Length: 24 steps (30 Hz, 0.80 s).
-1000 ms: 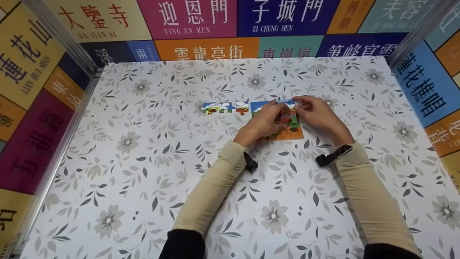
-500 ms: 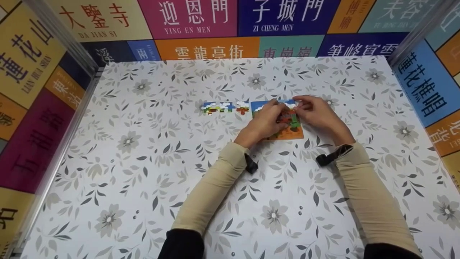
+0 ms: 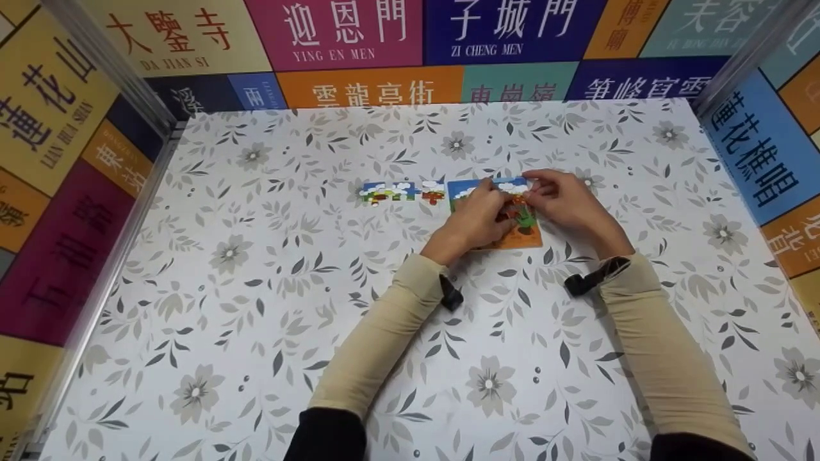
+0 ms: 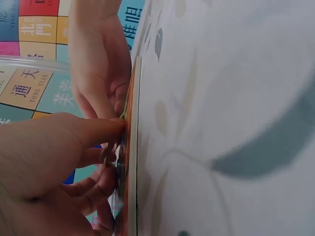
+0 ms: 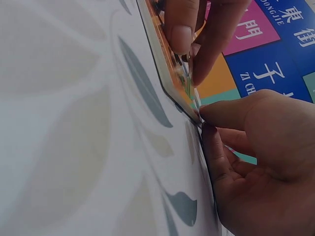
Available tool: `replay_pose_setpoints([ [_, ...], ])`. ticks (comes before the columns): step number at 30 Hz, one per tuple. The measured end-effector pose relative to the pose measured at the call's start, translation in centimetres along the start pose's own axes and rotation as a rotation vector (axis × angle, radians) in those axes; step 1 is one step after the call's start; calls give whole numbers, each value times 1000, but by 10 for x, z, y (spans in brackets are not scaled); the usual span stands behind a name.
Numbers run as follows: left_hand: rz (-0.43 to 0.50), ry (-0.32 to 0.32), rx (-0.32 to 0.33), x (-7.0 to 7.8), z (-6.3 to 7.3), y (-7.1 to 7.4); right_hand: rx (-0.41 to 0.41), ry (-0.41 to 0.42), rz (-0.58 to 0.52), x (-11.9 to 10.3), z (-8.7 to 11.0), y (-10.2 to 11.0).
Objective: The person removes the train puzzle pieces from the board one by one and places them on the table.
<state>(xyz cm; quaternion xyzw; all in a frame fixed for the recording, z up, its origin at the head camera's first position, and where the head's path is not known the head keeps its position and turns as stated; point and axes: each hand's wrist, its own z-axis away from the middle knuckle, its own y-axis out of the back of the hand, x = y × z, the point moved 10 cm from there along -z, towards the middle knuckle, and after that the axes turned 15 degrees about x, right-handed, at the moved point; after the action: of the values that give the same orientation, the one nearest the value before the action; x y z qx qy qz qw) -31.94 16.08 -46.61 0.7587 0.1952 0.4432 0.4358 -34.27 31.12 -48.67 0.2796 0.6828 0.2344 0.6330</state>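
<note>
A jigsaw puzzle on a flat board point(image 3: 519, 240), with blue sky, green and orange ground, lies near the table's middle. My left hand point(image 3: 473, 214) is over it and covers much of the picture. In the right wrist view the left thumb and forefinger pinch a thin jigsaw piece point(image 5: 189, 73), tilted up on the board. My right hand point(image 3: 567, 202) is at the board's upper right, its thumb and forefinger pinching the board edge point(image 5: 192, 112) in the right wrist view. In the left wrist view both hands meet low over the board, seen edge-on.
Left of the board lie joined jigsaw pieces point(image 3: 389, 191) and a small red-and-white cluster point(image 3: 432, 192) beside them. The floral tablecloth point(image 3: 256, 333) spreads all around. Panels with lettering point(image 3: 359, 38) wall off the back and both sides.
My left hand has shifted slightly to the right over the board, its fingers changing position a little. The right hand stays at the upper right edge. The loose clusters have not moved.
</note>
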Motion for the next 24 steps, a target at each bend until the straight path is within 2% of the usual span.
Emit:
replay_pose_setpoints([
  [11, 55, -42, 53, -1, -2, 8, -18, -33, -6, 4, 0, -1],
  [24, 204, -83, 182, -6, 9, 47, -19, -10, -6, 1, 3, -2],
])
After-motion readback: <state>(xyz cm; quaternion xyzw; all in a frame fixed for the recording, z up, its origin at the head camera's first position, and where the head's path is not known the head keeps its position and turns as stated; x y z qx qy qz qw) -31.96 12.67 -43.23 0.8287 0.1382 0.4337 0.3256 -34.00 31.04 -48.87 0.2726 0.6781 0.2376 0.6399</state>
